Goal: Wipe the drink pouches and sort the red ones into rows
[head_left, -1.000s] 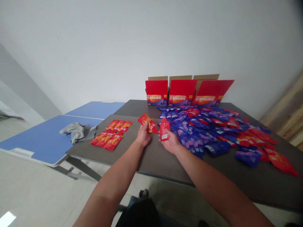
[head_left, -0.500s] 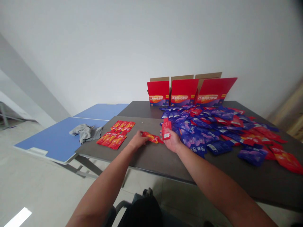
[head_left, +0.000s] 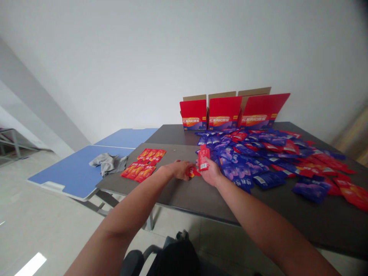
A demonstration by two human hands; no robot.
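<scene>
My right hand is closed on a small red pouch, its printed back with a white barcode label turned up. To the left of it, my left hand curls over a red pouch with an orange print, low over the dark table; the hand covers most of this pouch. On the left of the table lie overlapping red pouches in a near row and a far row, orange prints up. A large mixed heap of blue pouches and red pouches spreads to the right of my right hand.
Three open red cartons with raised flaps stand along the back of the dark table, by the wall. A blue table adjoins on the left, with a crumpled grey cloth on it.
My left hand has moved right along the pouch, closer to my right hand, and now covers more of it. My right hand keeps its red pouch in about the same place.
</scene>
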